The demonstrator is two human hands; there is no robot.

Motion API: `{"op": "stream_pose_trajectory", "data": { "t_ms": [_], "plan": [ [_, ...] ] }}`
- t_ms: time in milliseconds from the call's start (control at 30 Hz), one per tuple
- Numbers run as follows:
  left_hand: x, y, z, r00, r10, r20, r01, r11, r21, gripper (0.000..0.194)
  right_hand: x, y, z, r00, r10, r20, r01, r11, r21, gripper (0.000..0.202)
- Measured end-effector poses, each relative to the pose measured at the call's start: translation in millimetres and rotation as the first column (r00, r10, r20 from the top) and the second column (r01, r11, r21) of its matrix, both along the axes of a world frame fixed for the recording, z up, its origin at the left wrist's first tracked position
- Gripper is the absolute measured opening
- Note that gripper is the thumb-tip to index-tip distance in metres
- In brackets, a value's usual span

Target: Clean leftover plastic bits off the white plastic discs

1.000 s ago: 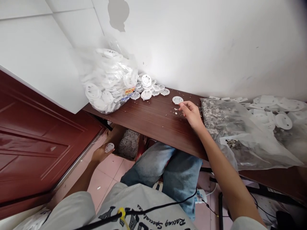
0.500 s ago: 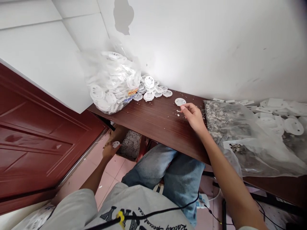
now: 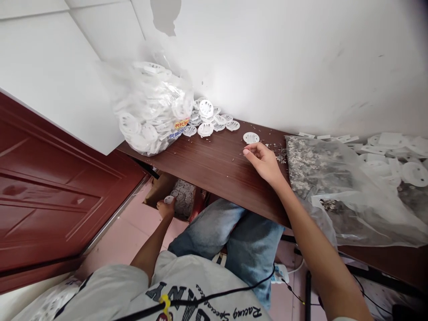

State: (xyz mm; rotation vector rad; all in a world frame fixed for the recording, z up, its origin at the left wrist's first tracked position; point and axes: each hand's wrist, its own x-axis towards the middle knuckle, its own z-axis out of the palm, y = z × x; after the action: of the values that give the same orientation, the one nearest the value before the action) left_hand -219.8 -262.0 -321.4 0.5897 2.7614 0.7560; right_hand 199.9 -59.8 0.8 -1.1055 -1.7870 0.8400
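Observation:
Over the cardboard box below the table's left part, my left hand (image 3: 166, 207) holds a white disc (image 3: 169, 199) between its fingers. Many similar discs lie inside the box (image 3: 157, 189). My right hand (image 3: 262, 161) is above the brown tabletop, thumb and fingertips pinched together; whatever they hold, if anything, is too small to make out. Just behind those fingertips a single white disc (image 3: 251, 137) lies flat on the table. A pile of white discs (image 3: 205, 129) sits farther left, beside a clear plastic bag (image 3: 150, 107) full of discs.
At the right, a translucent bag (image 3: 317, 165) of small pieces covers the table, with white parts (image 3: 388, 160) behind and under it. Tiny scraps (image 3: 281, 154) are scattered near my right hand. A white wall (image 3: 284, 58) rises behind the table (image 3: 214, 160); a red door (image 3: 50, 191) is at left.
My left hand has moved right with its disc, now over the box. My right hand has shifted slightly left and down, away from the single disc. The view has shifted slightly.

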Motion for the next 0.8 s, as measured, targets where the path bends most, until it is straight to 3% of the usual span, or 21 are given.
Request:
{"op": "stream_pose_trajectory", "data": {
  "t_ms": [500,800],
  "plan": [
    [5.1,-9.4,5.4,0.999,-0.044,0.031,0.044,0.999,-0.018,0.077,1.3,1.9,-3.7,0.997,-0.003,0.077,0.003,1.000,-0.002,0.036],
    [1.4,-9.6,-2.7,0.991,-0.017,0.132,0.019,1.000,-0.015,0.076,3.7,5.1,-8.9,0.993,0.013,0.118,-0.015,1.000,0.014,0.040]
  ]
}}
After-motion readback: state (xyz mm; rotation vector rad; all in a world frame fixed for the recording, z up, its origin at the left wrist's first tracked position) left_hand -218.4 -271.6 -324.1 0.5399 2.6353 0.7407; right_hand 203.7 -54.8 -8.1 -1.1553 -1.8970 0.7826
